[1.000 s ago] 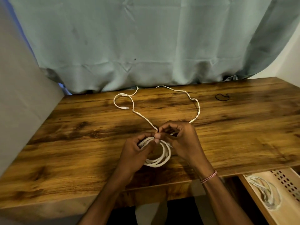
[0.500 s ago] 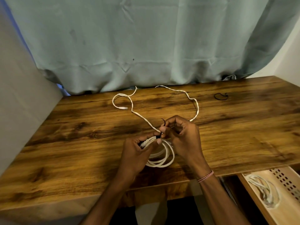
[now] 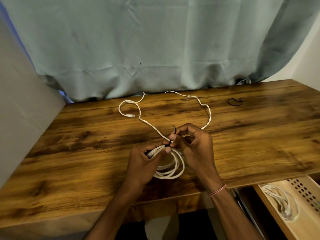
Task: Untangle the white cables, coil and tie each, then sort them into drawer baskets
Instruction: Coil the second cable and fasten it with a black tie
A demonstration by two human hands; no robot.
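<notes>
A coiled white cable (image 3: 171,170) hangs just above the wooden table (image 3: 86,153) near its front edge. My left hand (image 3: 143,163) grips the top of the coil, thumb pressed on the strands beside its connector. My right hand (image 3: 194,144) pinches a thin black tie (image 3: 174,134) that wraps the coil's top, one end sticking up. A second white cable (image 3: 173,93), braided and loose, lies in a wide loop behind my hands, with its plug (image 3: 130,115) at the left.
Another black tie (image 3: 234,102) lies on the table at the back right. An open drawer basket (image 3: 308,220) at lower right holds a coiled white cable (image 3: 280,203). A grey-green curtain hangs behind the table and a wall stands at the left.
My right hand has lifted slightly and pulled the black tie upward, so its end now sticks up above my fingers. The coil stays in my left hand.
</notes>
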